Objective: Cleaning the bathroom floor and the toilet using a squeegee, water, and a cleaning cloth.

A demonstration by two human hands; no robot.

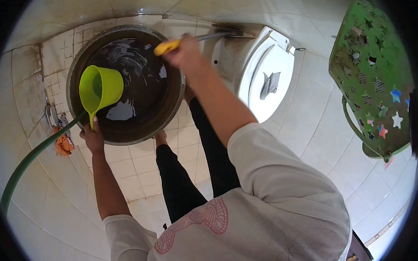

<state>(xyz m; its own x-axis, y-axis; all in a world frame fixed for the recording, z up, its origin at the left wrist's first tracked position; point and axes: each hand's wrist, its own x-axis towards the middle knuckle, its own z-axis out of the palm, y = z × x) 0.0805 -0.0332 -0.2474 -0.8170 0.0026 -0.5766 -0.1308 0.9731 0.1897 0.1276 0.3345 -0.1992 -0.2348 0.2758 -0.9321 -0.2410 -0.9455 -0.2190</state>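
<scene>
A large round dark basin (154, 132) of water stands on the tiled floor before me. My left hand (93, 137) grips the handle of a lime-green plastic dipper (112, 86), tilted over the basin's left side with its mouth facing left. Above the basin's right rim, my right hand (184, 54) is closed around a yellow object (167, 47). Motion blur hides what kind of thing it is. A green hose (33, 152) runs from the left to the basin rim beside my left hand; its end is hidden.
A toilet with a white closed lid (263, 90) stands right of the basin, grey cloth (270, 85) on top. A green plastic basket (369, 66) with star-shaped holes hangs at the right wall. An orange cloth (63, 142) lies left of the basin. My feet are close to the basin.
</scene>
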